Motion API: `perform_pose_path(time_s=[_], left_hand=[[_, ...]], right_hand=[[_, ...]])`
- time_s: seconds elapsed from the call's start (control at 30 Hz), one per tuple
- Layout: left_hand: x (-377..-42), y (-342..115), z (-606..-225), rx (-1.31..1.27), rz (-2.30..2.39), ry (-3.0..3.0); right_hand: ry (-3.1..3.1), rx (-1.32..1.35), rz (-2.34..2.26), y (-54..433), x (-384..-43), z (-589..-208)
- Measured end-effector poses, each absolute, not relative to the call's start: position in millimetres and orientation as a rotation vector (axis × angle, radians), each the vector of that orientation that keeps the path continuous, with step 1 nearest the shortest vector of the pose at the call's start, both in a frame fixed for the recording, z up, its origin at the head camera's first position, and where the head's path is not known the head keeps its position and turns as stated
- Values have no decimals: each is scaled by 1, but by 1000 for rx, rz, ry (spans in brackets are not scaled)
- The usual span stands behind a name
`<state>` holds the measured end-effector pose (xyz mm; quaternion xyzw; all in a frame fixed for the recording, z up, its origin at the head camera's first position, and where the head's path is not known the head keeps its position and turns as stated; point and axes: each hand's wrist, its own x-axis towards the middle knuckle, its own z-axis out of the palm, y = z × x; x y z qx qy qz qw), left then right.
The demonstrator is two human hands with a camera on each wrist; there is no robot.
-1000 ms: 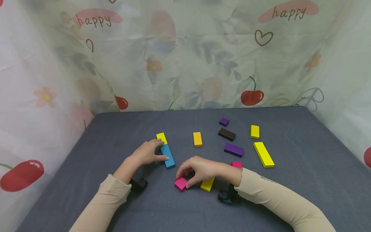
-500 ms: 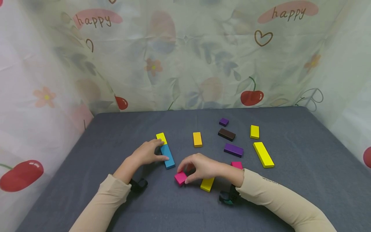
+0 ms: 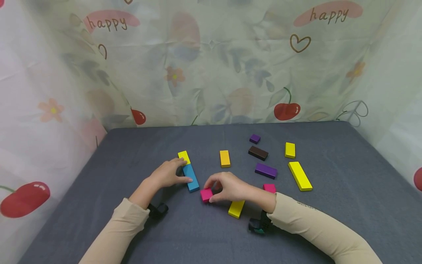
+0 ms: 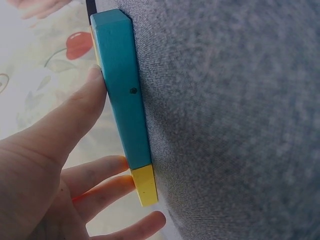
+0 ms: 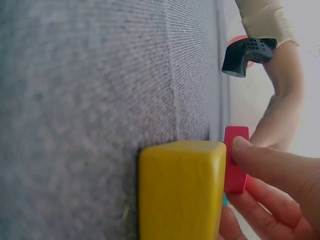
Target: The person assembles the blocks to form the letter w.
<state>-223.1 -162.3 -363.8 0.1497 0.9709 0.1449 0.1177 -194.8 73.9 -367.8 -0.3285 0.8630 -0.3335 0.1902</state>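
Pink block: one of two I count; also four yellow blocks, two purple blocks, single blue block, orange block, brown block. Bright, box-shaped, smooth; my right hand pinches it near blue block. Left hand spread, touching blue.

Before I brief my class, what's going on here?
A person's left hand rests on a blue block and a small yellow block lying end to end. Their right hand pinches a pink block by the blue one's near end; I can't tell whether they touch. An orange block, a brown block and several others lie scattered on the grey cloth.
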Motion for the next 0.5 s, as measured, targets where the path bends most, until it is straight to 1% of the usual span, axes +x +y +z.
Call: perform_pose_path(time_s=[0.5], left_hand=[[-224,-162,-365,428,413,2840]], right_hand=[[2501,-824,-928,64,-197,-372]])
